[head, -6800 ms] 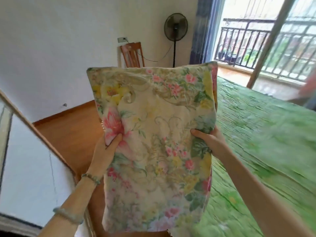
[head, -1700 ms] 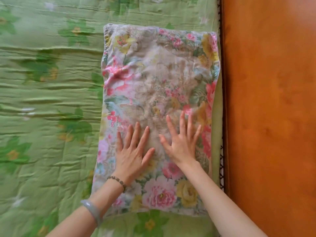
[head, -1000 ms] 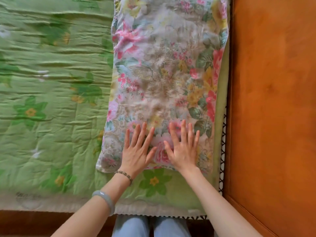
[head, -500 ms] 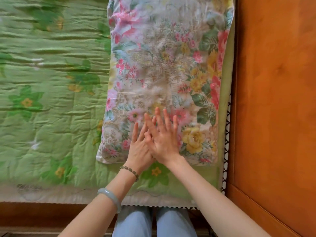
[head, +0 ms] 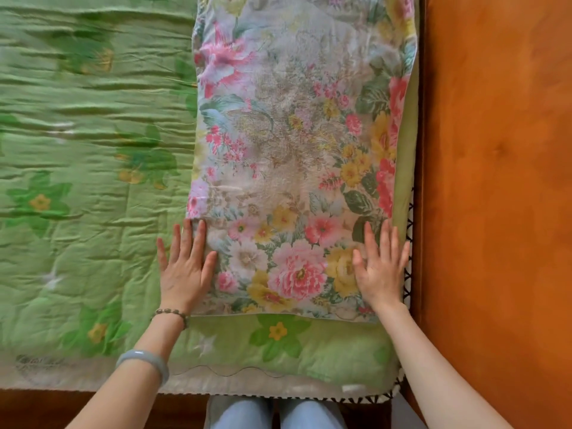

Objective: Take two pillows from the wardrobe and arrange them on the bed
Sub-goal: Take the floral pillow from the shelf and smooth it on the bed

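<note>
Now the hands are apart: half a second back they overlap mid-pillow, now the left hand [head: 185, 267] lies flat across the near-left edge of the floral pillow [head: 294, 144], partly on the green quilt [head: 80, 187]. The right hand [head: 382, 270] lies flat on the near-right corner, fingers straight, gripping nothing. Pillow lies flat on the quilt, just beside the wooden headboard [head: 495, 181]. Looks like final smoothing; pillow one placed, no second pillow in view.
</note>
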### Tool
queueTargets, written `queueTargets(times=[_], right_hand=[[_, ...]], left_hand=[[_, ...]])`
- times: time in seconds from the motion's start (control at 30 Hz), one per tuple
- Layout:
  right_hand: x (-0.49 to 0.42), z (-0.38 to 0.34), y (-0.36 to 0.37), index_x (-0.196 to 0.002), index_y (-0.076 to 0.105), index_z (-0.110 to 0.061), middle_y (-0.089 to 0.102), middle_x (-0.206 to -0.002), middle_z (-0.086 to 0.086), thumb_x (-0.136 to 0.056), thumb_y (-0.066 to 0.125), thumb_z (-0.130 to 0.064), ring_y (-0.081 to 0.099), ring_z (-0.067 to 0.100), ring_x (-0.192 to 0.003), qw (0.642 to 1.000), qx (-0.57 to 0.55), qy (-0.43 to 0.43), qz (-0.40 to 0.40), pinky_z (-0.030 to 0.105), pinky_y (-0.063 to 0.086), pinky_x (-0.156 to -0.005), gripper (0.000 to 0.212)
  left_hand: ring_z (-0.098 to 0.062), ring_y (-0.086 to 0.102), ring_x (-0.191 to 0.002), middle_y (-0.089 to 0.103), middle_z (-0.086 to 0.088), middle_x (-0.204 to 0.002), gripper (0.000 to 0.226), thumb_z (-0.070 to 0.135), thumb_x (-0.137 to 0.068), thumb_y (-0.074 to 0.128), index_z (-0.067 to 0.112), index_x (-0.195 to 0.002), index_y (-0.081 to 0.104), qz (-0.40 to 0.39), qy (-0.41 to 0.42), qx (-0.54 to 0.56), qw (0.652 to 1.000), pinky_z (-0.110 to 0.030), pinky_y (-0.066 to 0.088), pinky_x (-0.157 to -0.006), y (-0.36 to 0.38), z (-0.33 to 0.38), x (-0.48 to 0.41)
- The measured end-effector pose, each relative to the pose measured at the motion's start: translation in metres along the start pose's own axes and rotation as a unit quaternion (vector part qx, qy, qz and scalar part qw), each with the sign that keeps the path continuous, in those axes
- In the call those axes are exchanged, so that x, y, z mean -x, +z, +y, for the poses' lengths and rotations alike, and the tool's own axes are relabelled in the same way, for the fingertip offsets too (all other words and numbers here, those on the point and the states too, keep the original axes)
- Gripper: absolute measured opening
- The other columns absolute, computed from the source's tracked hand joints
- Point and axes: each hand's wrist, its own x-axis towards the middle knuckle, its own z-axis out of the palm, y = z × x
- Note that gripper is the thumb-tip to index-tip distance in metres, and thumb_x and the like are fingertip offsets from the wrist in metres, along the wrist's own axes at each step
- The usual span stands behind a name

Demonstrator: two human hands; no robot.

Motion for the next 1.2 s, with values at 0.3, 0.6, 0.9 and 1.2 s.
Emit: queueTargets(times=[0.3, 0.6, 0.9, 1.2], right_hand=[[-0.105, -0.149, -0.025, -0.150, 0.027, -0.022, 0.020, -0.159, 0.013, -0.099, 0.027, -0.040, 0.010, 0.032, -0.147, 0.979, -0.021, -0.193, 0.065, 0.055, -0.003, -0.117, 0.053], [-0.146, -0.039, -0.014, -0.150, 0.006, -0.034, -0.002, -0.159, 0.000, -0.096, 0.016, -0.057, -0.001, 0.022, -0.146, 0.986, 0.053, -0.155, 0.029, 0.051, -0.008, -0.117, 0.058], [-0.193, -0.147, -0.074, -0.150, 0.026, -0.014, 0.016, -0.158, 0.020, -0.099, 0.023, -0.041, 0.010, 0.038, -0.146, 0.977, -0.097, -0.116, 0.148, 0.054, -0.003, -0.117, 0.058], [-0.266, -0.106, -0.045, -0.148, 0.019, -0.029, 0.012, -0.157, 0.007, -0.097, 0.031, -0.050, 0.013, 0.032, -0.146, 0.966, 0.078, -0.226, 0.098, 0.053, 0.000, -0.115, 0.057]], left_hand=[[-0.023, 0.004, -0.148, 0.015, -0.013, -0.161, 0.056, 0.035, -0.103, 0.022, 0.014, -0.154, 0.018, 0.124, 0.129, -0.004, 0.984, -0.053, 0.001, -0.118, -0.054, 0.125, -0.118], [-0.015, -0.015, -0.148, -0.010, 0.006, -0.161, 0.064, 0.058, -0.096, 0.009, 0.033, -0.153, -0.006, 0.027, 0.031, 0.011, 0.999, -0.043, -0.022, -0.115, -0.033, 0.054, -0.142], [-0.027, 0.000, -0.150, 0.004, -0.011, -0.163, 0.063, 0.030, -0.097, 0.021, 0.007, -0.154, 0.010, 0.142, 0.003, 0.062, 0.988, -0.042, -0.018, -0.116, -0.100, 0.118, -0.197], [-0.019, -0.008, -0.150, -0.004, 0.002, -0.162, 0.060, 0.047, -0.098, 0.014, 0.029, -0.153, 0.000, 0.072, 0.082, -0.011, 0.994, -0.048, -0.013, -0.117, -0.082, 0.103, -0.264]])
